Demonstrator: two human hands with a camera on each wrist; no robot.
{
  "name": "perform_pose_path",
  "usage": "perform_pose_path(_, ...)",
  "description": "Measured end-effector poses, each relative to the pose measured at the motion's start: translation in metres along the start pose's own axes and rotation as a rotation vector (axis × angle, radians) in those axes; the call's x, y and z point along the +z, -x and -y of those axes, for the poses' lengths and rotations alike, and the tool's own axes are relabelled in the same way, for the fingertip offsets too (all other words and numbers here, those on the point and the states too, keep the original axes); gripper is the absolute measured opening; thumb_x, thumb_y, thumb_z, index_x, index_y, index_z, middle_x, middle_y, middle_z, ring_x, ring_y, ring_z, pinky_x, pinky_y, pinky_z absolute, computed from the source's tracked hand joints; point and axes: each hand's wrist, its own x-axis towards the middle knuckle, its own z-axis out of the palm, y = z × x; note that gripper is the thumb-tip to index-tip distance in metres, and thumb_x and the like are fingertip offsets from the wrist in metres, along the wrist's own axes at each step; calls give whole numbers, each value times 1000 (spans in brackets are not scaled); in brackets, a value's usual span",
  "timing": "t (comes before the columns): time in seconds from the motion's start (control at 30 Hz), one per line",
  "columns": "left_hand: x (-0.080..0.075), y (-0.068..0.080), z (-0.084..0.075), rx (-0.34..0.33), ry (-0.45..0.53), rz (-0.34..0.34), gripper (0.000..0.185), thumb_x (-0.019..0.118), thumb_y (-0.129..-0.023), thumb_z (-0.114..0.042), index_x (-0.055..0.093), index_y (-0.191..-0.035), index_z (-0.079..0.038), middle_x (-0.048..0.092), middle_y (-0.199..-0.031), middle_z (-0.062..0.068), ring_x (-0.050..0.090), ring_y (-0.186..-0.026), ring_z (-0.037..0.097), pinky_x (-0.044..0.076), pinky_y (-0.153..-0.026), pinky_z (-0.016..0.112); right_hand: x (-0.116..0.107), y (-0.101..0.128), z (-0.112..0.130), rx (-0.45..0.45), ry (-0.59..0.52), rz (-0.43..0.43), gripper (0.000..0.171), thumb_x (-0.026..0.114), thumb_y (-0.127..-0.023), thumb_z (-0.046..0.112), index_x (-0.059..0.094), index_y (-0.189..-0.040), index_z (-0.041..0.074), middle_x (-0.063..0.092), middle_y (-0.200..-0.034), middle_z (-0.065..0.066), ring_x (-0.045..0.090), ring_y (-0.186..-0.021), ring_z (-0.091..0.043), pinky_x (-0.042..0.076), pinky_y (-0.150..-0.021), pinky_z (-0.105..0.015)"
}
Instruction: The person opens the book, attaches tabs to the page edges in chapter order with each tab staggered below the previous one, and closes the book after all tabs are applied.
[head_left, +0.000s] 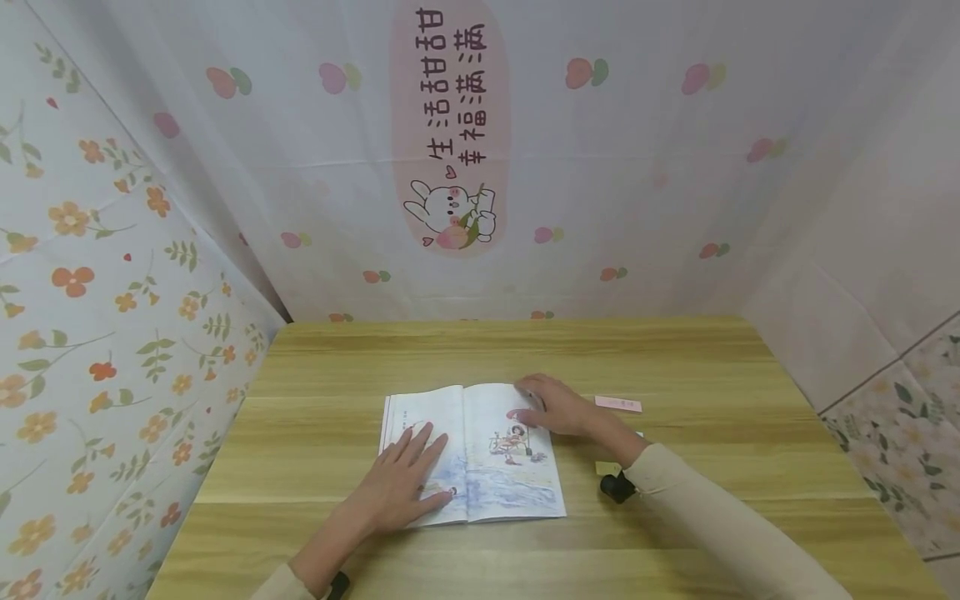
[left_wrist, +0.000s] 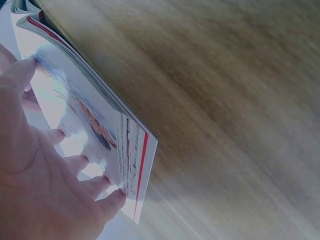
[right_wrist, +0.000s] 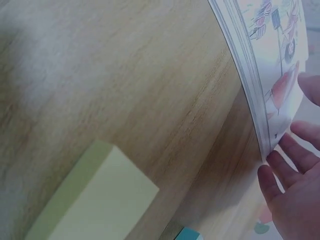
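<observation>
White cloth [head_left: 645, 150] with hearts and a bunny hangs behind a wooden table [head_left: 675, 358], and flowery cloth [head_left: 71, 217] hangs on the left. An open book [head_left: 517, 487] lies in the middle of the table, with colored drawings on its pages. The left hand [head_left: 401, 483] rests on the left page, its fingers spread apart. The right hand [head_left: 558, 407] touches the far right corner, its fingers a little bent and apart. To the right of the book lie a pink strip [head_left: 618, 404] and, nearer, a yellow block [right_wrist: 105, 200]. Part of something blue [right_wrist: 188, 234] shows too.
</observation>
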Motion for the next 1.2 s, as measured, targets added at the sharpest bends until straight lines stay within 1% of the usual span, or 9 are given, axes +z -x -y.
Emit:
perform_pose_path(0.17,-1,0,-1,2,1,0,80,54,-98,-59,35,-159,-10,24,-164,18,21,-147,45,27,-111,65,0,1,2,2,-17,-10,57,67,-100,23,47,-146,-4,49,-147,-22,42,-137,-39,34,-112,-52)
perform_pose_path(0.33,0,0,-1,-2,-1,2,80,53,-98,-59,35,-159,-10,24,-164,18,21,-147,45,27,-111,65,1,0,2,2,-18,-23,55,66,-101,24,48,-146,-2,50,-146,-20,44,-136,-37,35,-111,-51)
perform_pose_path(0.6,-1,0,-1,7,-19,-2,80,54,-98,-59,35,-159,-9,25,-163,19,22,-147,45,27,-111,64,2,-7,2,-19,-19,-50,45,62,-102,18,54,-141,-3,57,-139,-16,51,-129,-32,41,-107,-48)
perform_pose_path(0.8,-1,0,0,7,-24,-2,80,54,-98,-58,35,-158,-9,25,-163,19,22,-147,46,27,-111,64,2,-8,4,-2,-25,-59,46,61,-103,19,53,-143,-2,56,-140,-16,50,-132,-31,40,-108,-47)
perform_pose_path(0.93,0,0,1,7,-22,-4,80,55,-98,-58,36,-158,-9,25,-163,19,22,-147,46,27,-111,64,2,-9,3,-32,-46,-81,48,64,-101,17,53,-142,-5,57,-139,-19,51,-130,-33,42,-106,-48)
perform_pose_path(1.1,-1,0,1,12,-12,-1,79,55,-98,-58,36,-158,-9,26,-163,20,22,-146,47,28,-110,65,3,-13,0,-48,-57,-109,49,68,-98,17,55,-138,-8,59,-130,-20,55,-121,-32,46,-101,-47)
perform_pose_path(1.2,-1,1,1,16,-8,7,80,55,-98,-58,36,-158,-9,25,-163,20,22,-146,47,28,-110,66,2,-14,-1,-44,-55,-111,48,71,-97,18,58,-136,-7,60,-124,-18,56,-113,-29,48,-97,-46)
